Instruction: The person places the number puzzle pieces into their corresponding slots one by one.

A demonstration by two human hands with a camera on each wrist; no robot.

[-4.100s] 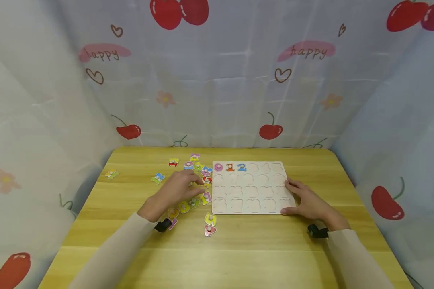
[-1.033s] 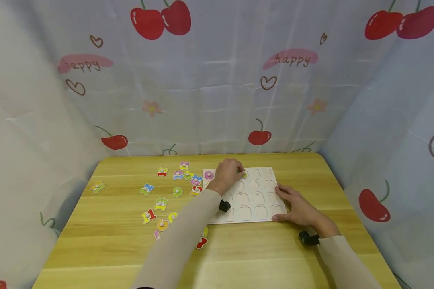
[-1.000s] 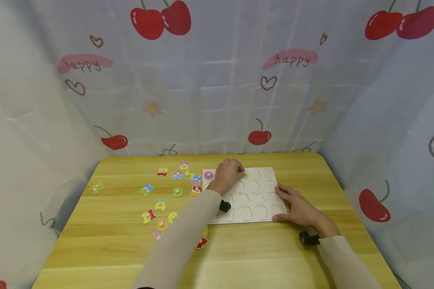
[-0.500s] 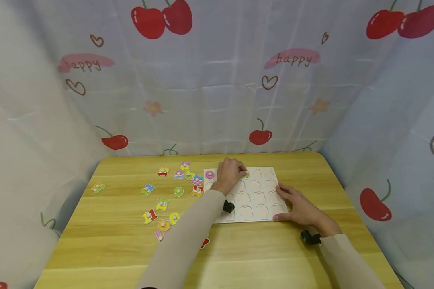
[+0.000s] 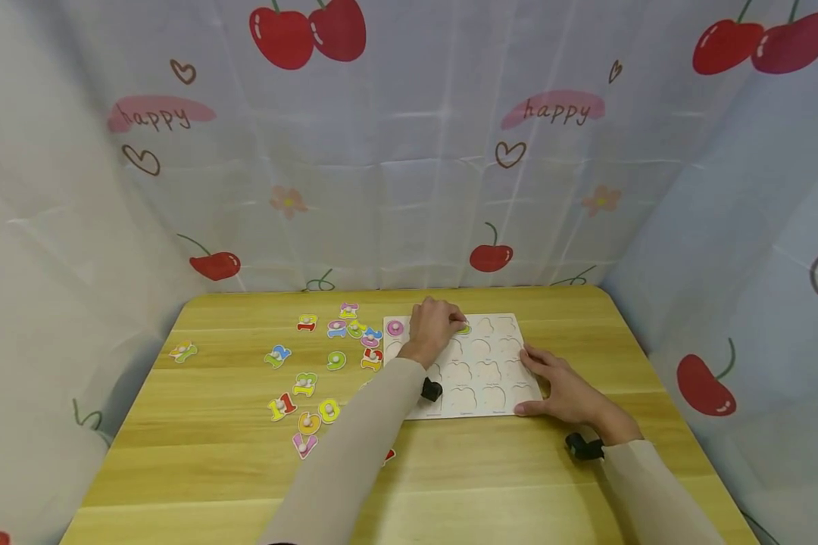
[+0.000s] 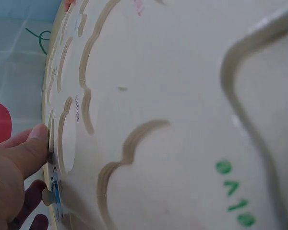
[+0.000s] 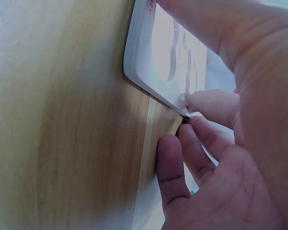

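A pale wooden number puzzle board (image 5: 479, 378) lies flat on the table. My left hand (image 5: 432, 329) reaches over its upper row and pinches a yellow-green number piece (image 5: 466, 330). The left wrist view shows this piece (image 6: 51, 136) edge-on under the fingertips, beside a blue piece (image 6: 56, 196) with a knob, seated in the board. A pink 0 piece (image 5: 395, 328) sits in the top left slot. My right hand (image 5: 564, 387) grips the board's right side, thumb at the near corner. My left hand and forearm hide part of the board.
Several loose number pieces lie left of the board, among them a red-and-yellow 11 (image 5: 282, 406), a green 9 (image 5: 336, 360) and an orange piece (image 5: 308, 422). A red piece (image 5: 389, 456) shows partly beside the left sleeve. A printed curtain (image 5: 409, 166) encloses the table (image 5: 477, 484).
Since the oldest frame, my left hand has moved from the loose pieces onto the board's top row with the yellow-green piece. Over the last second both hands stay nearly still.
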